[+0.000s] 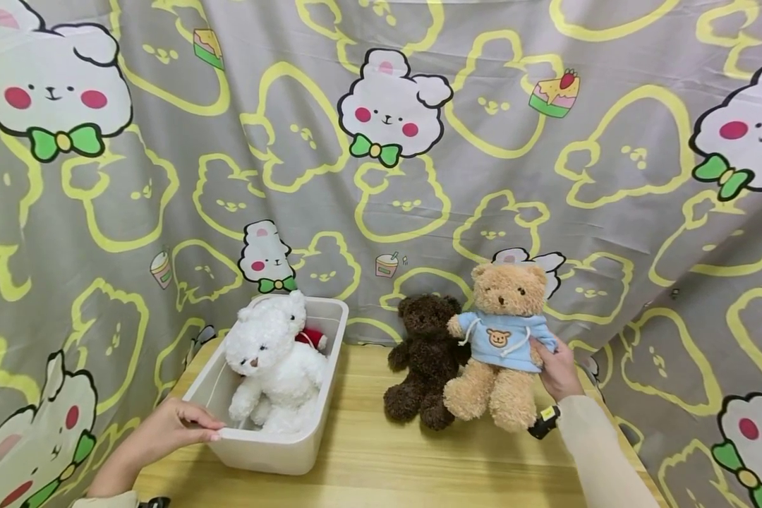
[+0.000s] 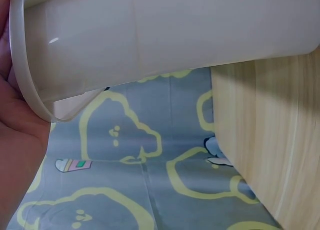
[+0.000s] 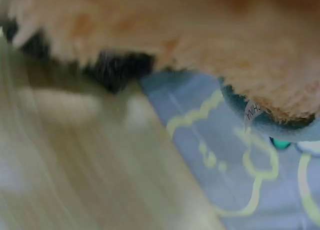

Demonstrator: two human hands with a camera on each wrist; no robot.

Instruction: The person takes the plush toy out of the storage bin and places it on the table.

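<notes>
My left hand [image 1: 168,427] pinches the near left rim of a white plastic bin [image 1: 273,455]; the left wrist view shows the palm close against the bin's side [image 2: 170,34]. Inside the bin sits a fluffy white teddy bear [image 1: 286,381], and behind it a second white bear [image 1: 290,306] with some red clothing. On the right, my right hand [image 1: 559,367] grips a tan teddy bear [image 1: 508,346] in a light blue hoodie by its side. Tan fur [image 3: 200,34] fills the top of the right wrist view. Beside it a dark brown teddy bear [image 1: 422,360] sits on the table, partly covered.
The light wooden table [image 1: 381,458] ends at a grey patterned curtain [image 1: 330,212] that hangs behind and on both sides. A black wrist strap [image 1: 545,422] with a yellow label is on the right wrist.
</notes>
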